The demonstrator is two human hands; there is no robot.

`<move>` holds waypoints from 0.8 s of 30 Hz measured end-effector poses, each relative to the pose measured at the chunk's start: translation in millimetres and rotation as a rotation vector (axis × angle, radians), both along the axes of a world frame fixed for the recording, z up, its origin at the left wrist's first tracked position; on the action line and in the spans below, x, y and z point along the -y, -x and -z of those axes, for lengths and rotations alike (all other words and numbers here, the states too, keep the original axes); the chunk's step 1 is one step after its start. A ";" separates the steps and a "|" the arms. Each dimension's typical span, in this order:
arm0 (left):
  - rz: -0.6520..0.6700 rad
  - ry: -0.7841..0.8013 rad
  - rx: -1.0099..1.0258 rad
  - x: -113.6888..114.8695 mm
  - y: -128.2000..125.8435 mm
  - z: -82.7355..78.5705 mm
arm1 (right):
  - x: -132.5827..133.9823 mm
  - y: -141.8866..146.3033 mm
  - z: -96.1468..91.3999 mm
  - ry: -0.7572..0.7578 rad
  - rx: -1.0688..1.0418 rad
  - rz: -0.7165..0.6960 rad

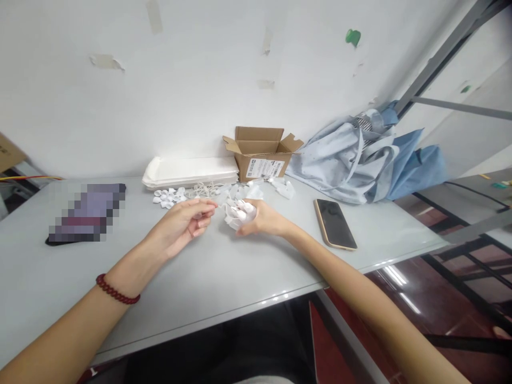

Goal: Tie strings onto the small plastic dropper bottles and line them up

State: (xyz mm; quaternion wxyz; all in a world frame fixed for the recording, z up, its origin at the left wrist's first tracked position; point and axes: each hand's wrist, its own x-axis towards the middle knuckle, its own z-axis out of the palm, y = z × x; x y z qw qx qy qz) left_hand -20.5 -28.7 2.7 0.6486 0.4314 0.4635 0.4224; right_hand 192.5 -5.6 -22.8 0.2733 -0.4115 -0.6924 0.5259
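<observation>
One white bundle [239, 214] in the right hand [264, 217], left hand [184, 224] just beside

Two bare hands over one table [216, 277], smooth, pale grey and glossy along the front edge. Right: thumb and fingers wrapped round the bundle of several slim, rounded white pieces, too overlapped to count. Left: thumb and fingertips drawn together near the bundle; cannot tell whether pinching anything. On the left wrist, one dark red beaded bracelet [117, 292].

Behind the hands, one cluster of small, angular white pieces [169, 198], count uncertain; beside it, one tangle of thin pale cords [203, 189] and a few translucent plastic pieces [285, 188]. Farther back, one low, long white stack [192, 172] next to one open cardboard box [260, 151], boxy and matt brown. To the right, one flat black-screened phone [336, 224] and crumpled light-blue fabric [348, 152] in soft folds.
</observation>
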 end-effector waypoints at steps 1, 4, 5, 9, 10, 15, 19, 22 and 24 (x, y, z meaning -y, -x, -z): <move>-0.010 -0.053 -0.107 0.7 -0.6 0.4 | 1.2 1.0 0.4 0.036 -0.015 -0.036; 0.041 -0.204 -0.445 3.5 -4.3 2.1 | 3.5 2.9 2.7 0.093 -0.054 -0.130; 0.078 -0.238 -0.522 4.0 -5.5 2.6 | 4.0 3.0 3.1 0.108 -0.064 -0.151; 0.200 -0.264 -0.635 3.5 -5.6 4.1 | 6.5 2.4 1.1 0.154 -0.074 -0.192; 0.226 -0.266 -0.635 3.0 -4.6 4.2 | 7.7 2.4 0.2 0.158 -0.062 -0.197; 0.417 -0.366 -0.616 1.9 0.8 3.3 | 15.3 5.3 -2.1 0.136 -0.035 -0.241; 0.392 -0.412 -0.648 1.6 -1.6 9.2 | 18.9 7.1 -4.5 0.084 -0.086 -0.226; 0.339 -0.373 -0.622 0.6 -5.1 16.0 | 17.9 5.6 -6.2 0.033 -0.055 -0.202; 0.352 -0.362 -0.594 0.0 -5.6 16.8 | 15.9 3.6 -6.1 0.003 -0.016 -0.201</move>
